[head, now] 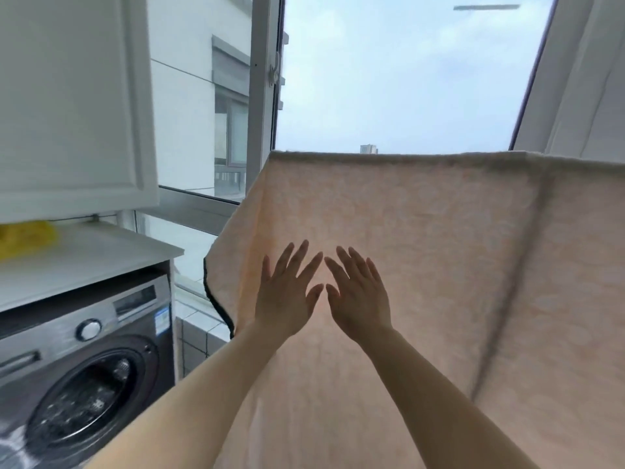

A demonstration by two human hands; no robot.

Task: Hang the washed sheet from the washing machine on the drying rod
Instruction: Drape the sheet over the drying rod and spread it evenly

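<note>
Left hand [287, 294] and right hand [359, 299], fingers spread and holding nothing, rest flat against the peach sheet [433, 214] — already draped over a hidden rod, right of the washing machine [84, 367]. Soft, limp, probably damp-heavy — best gripped at its edges.

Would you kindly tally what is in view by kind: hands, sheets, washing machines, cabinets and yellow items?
Hands: 2, left hand and right hand
Sheets: 1, peach sheet
Washers: 1, washing machine
Cabinets: 1, white cabinet
Yellow items: 1, yellow bundle
Total: 6
</note>
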